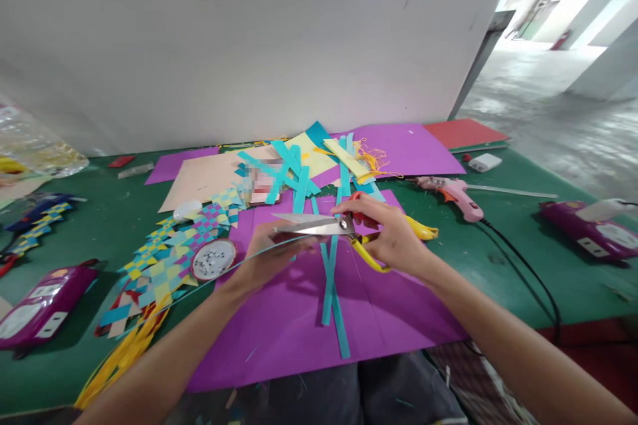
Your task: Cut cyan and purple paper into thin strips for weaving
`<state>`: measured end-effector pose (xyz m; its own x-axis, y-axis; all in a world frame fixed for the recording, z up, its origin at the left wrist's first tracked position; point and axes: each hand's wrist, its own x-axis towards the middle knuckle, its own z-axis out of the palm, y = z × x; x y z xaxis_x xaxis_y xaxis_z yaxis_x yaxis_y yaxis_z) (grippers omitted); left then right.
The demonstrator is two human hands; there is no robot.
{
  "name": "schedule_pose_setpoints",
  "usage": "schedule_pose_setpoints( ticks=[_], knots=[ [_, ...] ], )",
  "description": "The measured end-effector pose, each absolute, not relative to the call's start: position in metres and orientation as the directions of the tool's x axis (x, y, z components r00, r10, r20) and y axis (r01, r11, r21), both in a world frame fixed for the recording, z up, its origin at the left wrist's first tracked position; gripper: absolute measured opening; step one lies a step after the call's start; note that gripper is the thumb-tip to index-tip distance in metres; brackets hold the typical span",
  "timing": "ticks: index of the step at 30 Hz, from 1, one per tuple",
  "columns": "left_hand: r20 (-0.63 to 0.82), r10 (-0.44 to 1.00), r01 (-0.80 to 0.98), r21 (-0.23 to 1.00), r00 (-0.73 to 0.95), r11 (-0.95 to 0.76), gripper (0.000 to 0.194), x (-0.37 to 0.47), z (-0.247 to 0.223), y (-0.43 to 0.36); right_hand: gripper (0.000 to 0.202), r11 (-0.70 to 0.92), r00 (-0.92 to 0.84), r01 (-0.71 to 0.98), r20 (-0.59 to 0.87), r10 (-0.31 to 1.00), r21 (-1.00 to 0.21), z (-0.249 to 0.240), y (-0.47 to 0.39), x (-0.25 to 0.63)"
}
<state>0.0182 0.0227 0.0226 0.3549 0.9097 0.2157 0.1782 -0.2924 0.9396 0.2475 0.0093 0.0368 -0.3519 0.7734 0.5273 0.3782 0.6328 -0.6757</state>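
My right hand (391, 234) is closed round the handles of red and yellow scissors (319, 226), whose blades are parted and point left. Behind the blades, my left hand (266, 252) pinches a thin teal strip (214, 279) that trails down to the left. Several teal strips (329, 285) lie crossed on the purple sheet (279, 325) below my hands. More teal strips and pale yellow pieces (309, 153) are heaped just beyond the scissors.
Woven checkered paper pieces (204, 222), a round dish of small dots (214, 259) and yellow ribbons (124, 352) lie left. A pink glue gun (458, 198) and purple power box (593, 232) sit right, another purple box (44, 305) far left. A white panel (249, 46) stands behind.
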Motion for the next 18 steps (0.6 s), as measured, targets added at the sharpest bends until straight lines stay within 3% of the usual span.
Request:
schedule_pose_setpoints(
  ticks=[3, 6, 9, 13, 18],
  knots=[
    [0.319, 0.899, 0.068, 0.933, 0.299, -0.353, 0.005, 0.016, 0.023, 0.024, 0.035, 0.658, -0.353, 0.434, 0.555, 0.753, -0.616, 0.039, 0.013, 0.253],
    [0.336, 0.896, 0.001, 0.936, 0.29, -0.352, 0.008, 0.015, 0.023, 0.026, 0.05, 0.685, -0.4, 0.538, 0.567, 0.72, -0.491, 0.039, 0.019, 0.261],
    [0.346, 0.894, 0.031, 0.929, 0.284, -0.369, 0.008, 0.013, 0.024, 0.027, 0.059, 0.71, -0.465, 0.604, 0.564, 0.682, -0.361, 0.037, 0.024, 0.269],
    [0.385, 0.883, 0.048, 0.91, 0.268, -0.412, 0.007, 0.011, 0.024, 0.028, 0.057, 0.75, -0.554, 0.631, 0.562, 0.614, -0.197, 0.034, 0.029, 0.277],
    [0.372, 0.892, 0.112, 0.905, 0.257, -0.41, 0.007, 0.011, 0.022, 0.028, 0.055, 0.755, -0.589, 0.649, 0.562, 0.58, -0.099, 0.031, 0.029, 0.277]
  ],
)
